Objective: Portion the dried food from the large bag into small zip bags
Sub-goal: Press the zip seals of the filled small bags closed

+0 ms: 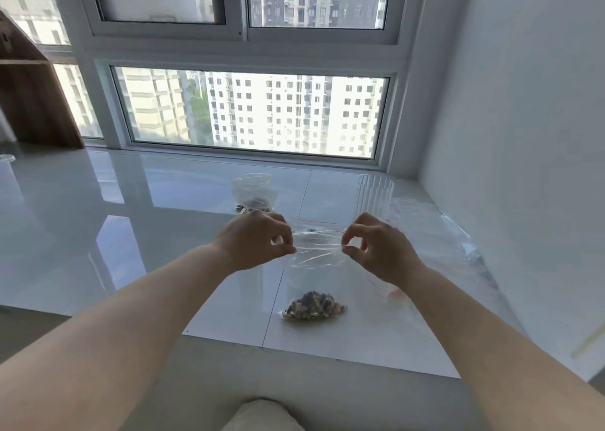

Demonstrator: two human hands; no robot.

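Pinching top corners of small zip bag [316, 267]: left hand [253, 239] and right hand [381, 250], thumb against forefinger, stretching mouth taut. Dried food [312, 305] sagging at bottom, touching white ledge [131, 218]. Large bag [253, 191] sitting behind. Risking spill if 1 pinch slips before sealing.

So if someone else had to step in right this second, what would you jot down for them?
Left hand and right hand each pinch a top corner of one small zip bag, held up over the white sill.
A portion of dried food sits in its bottom; whether the zip is closed cannot be told.
The large bag, some food inside, stands behind the left hand.
More clear plastic and a clear ribbed cup lie to the right.
Left: seal this one if needed, then fill more.
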